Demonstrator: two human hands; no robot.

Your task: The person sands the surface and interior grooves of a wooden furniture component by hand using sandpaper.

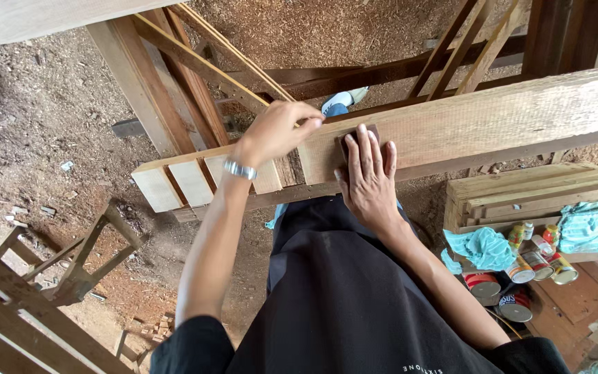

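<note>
On the head view, a long wooden plank (pixel 493 114) runs across a wooden frame (pixel 174 181) at waist height, above a sawdust-strewn floor (pixel 50 125). Right hand (pixel 368 181) lies flat on the plank's near face, fingers extended and close together, pressing a dark sanding block (pixel 349 142) against the wood; only the block's top edge shows. Left hand (pixel 278 130), a metal watch (pixel 239 169) on its wrist, grips the plank's upper edge just left of the block, fingers curled over it. Paint cans (pixel 520 287) and teal cloths (pixel 486 248) sit lower right beside stacked boards (pixel 520 190).
</note>
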